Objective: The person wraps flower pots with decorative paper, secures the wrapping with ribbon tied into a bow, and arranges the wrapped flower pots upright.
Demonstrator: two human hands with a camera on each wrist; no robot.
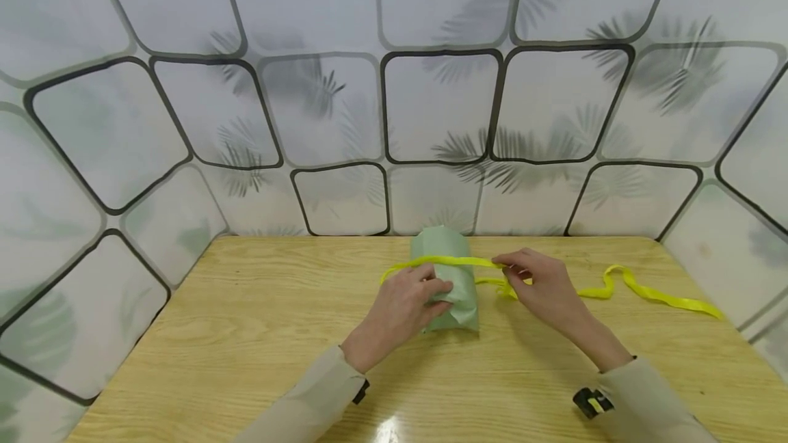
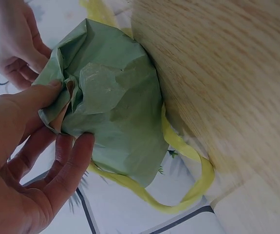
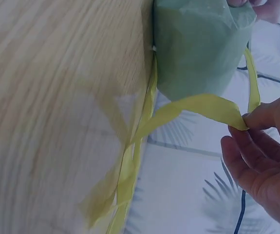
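Head view: on the wood-grain table (image 1: 246,333) before a leaf-patterned wall (image 1: 440,108), your left fingers (image 1: 440,287) grip the green package (image 1: 462,305) and your right fingers (image 1: 518,258) pinch yellow ribbon (image 1: 458,260).

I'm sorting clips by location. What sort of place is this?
Probably a small indoor workspace, perhaps a screened booth; what lies beyond is out of view. A wood-grain table bears a green package with yellow ribbon, and leaf-patterned wall covering rises behind it and on both sides.

Green wrapped bundle (image 1: 460,297), yellow ribbon (image 1: 455,260) looped round
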